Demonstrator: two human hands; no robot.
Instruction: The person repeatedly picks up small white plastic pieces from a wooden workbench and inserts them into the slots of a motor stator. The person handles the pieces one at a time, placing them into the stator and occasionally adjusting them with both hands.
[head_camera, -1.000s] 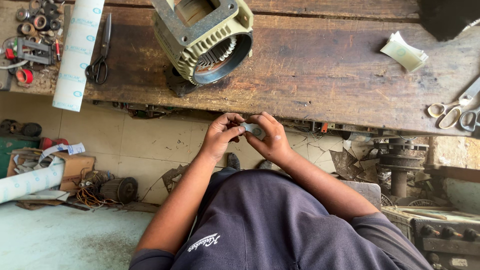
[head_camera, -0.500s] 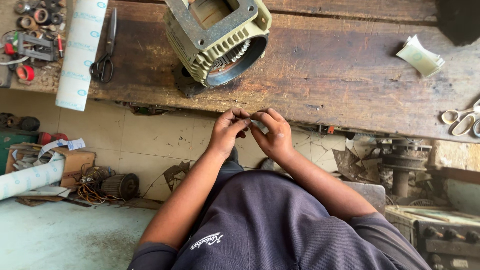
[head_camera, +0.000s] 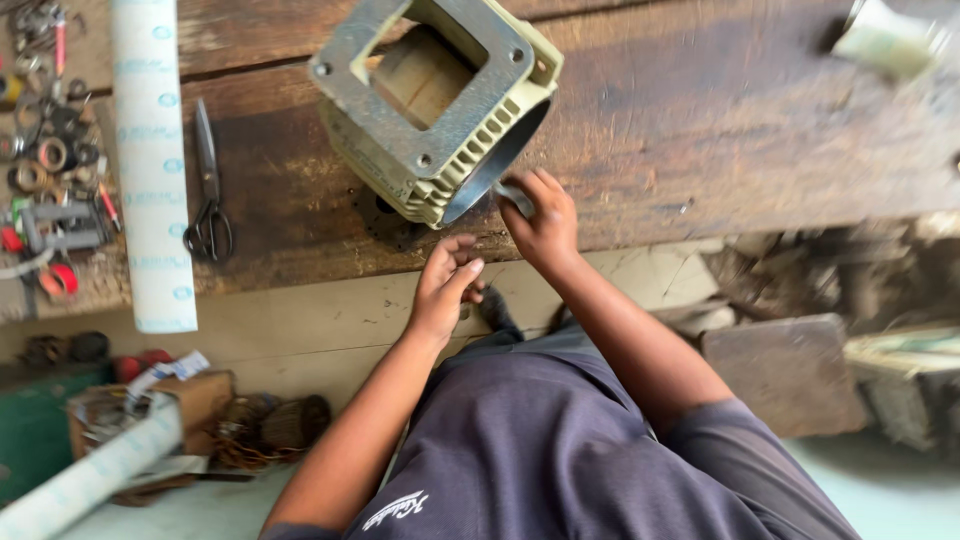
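A pale green finned motor housing lies on its side on the worn wooden workbench, upper middle of the frame. It is a hollow shell: its square flanged base with 4 corner holes faces up toward the camera, and through the square cut-out only bare inner wall shows. What else sits inside cannot be told. Its long axis runs from upper left to lower right, with the round open mouth pointing toward the lower right, at the bench's near edge.

The right hand is just below that mouth, fingers closed around a small grey piece that touches or nearly touches the housing's rim; the piece is too blurred to identify. The left hand hangs a little lower and to the left, off the bench edge, fingers loosely curled together with thumb near fingertips; whether it grips anything cannot be told.

At the left of the frame a long white paper roll lies upright along the bench, with 1 pair of dark scissors just beside it. Farther left is a scatter of small rings and tools. At the lower left, a brown cardboard box on the floor holds papers and tangled wire.
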